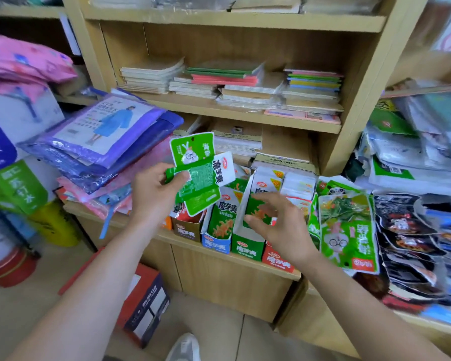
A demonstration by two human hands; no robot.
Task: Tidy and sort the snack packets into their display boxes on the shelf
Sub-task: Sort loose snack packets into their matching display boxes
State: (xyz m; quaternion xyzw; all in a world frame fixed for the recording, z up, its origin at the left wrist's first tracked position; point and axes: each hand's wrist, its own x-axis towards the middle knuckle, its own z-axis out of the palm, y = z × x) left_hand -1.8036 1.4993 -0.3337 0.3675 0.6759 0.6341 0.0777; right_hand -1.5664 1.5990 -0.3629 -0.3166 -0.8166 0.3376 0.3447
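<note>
My left hand (155, 190) grips a fan of green and white snack packets (198, 173), held up above the left end of a row of display boxes. The row on the shelf ledge holds a brown box (186, 229), a blue box (216, 242), a green box (248, 248) and a red box (277, 260), each with packets standing in it. My right hand (276, 222) hovers over the green and red boxes, fingers spread and loosely bent, holding nothing. A large green packet (346, 230) leans just right of the boxes.
Stacked notebooks (232, 82) fill the shelf above. Purple and pink wrapped goods (99, 142) pile up to the left. Dark snack packets (406, 235) hang in a dense heap to the right. A dark carton (146, 306) stands on the floor below the ledge.
</note>
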